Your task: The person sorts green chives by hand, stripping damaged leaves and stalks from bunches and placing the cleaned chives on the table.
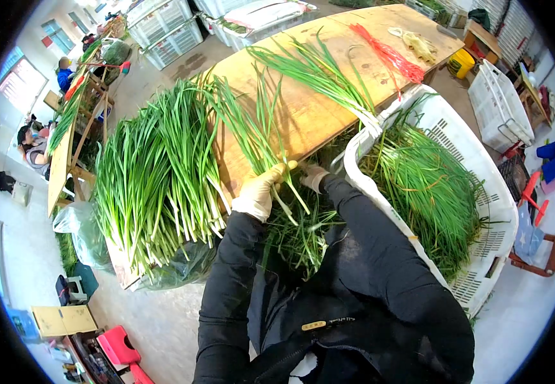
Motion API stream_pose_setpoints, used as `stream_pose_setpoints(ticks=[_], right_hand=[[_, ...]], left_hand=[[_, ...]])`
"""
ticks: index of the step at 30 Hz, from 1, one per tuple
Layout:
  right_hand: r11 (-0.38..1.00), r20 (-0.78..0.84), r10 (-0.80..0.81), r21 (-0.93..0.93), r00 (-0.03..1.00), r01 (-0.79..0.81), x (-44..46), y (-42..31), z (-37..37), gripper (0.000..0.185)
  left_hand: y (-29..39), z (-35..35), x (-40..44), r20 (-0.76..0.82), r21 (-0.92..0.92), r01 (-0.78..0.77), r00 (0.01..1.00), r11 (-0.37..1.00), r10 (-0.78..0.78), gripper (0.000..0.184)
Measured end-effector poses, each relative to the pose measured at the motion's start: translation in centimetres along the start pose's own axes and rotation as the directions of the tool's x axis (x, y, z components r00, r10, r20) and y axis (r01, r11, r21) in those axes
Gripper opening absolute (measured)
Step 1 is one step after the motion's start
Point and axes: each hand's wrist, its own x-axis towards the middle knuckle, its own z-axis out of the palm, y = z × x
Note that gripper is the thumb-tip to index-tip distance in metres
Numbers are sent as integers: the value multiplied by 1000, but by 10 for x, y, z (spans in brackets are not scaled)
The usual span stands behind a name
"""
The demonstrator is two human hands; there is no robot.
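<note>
My left hand (261, 191), in a pale glove, is closed around a few garlic chives (252, 137), whose green leaves fan out over the table and whose pale stem ends point down towards me. Close by on its right is my gloved right hand (314, 177), fingers curled below the table edge; what they hold, if anything, is hidden. To the left lies a thick pile of garlic chives (156, 173), white ends facing me. A smaller bunch (319, 73) rests at the right of the table. Loose green trimmings (300, 233) hang below my hands.
A white plastic crate (441, 121) full of chives (425, 185) stands against the wooden table (242, 61) at right. Red netting (386, 51) and pale gloves (413, 45) lie on the far end. Other people sit by a long table (63, 150) at left.
</note>
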Motion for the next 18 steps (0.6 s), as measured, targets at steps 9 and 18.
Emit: stream_pose_setpoints(ticks=[9,18], right_hand=[[699,-525,-24,600,851,390,-152,43,-47,17],[916,-671,368,143,644,-375,-109,135,-120,27]], left_hand=[[-7,30,4,78,-423,86,995,902,-59,23],[-2,34,8,86,-418,-42,993,908,85,30]])
